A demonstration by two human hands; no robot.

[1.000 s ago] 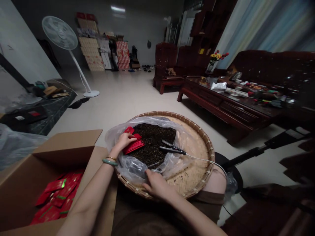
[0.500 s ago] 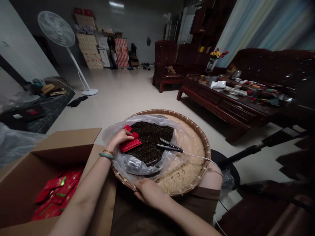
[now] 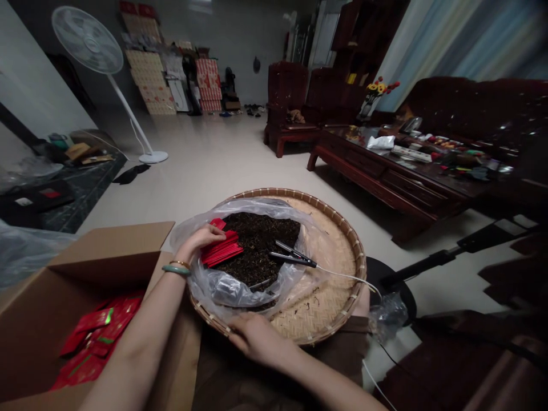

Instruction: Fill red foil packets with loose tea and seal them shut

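A round woven bamboo tray (image 3: pixel 338 308) rests on my lap, holding an open clear plastic bag (image 3: pixel 231 288) of dark dried leaves that look like tea (image 3: pixel 257 240). My left hand (image 3: pixel 204 237), wearing a green bangle and a gold one, pinches the upper edge of a fanned stack of red packets (image 3: pixel 222 251) on the leaves. With fingers over the near rim and the thumb below, my right hand (image 3: pixel 257 337) grips the tray. A hair straightener (image 3: pixel 295 255) lies with its jaws apart across the leaves and bag edge, its white cord trailing right.
At the left stands an open cardboard box (image 3: pixel 111 242) with several red and green-marked packets (image 3: pixel 96 334) inside. A white fan (image 3: pixel 152 156) is farther back on the floor. A dark wooden table (image 3: pixel 385 177) is at the right. A black stand (image 3: pixel 428 262) reaches in beside the tray.
My left hand and the packet stack have shifted slightly left, and the packets look more fanned. The tray has moved slightly left with my right hand still on its rim.
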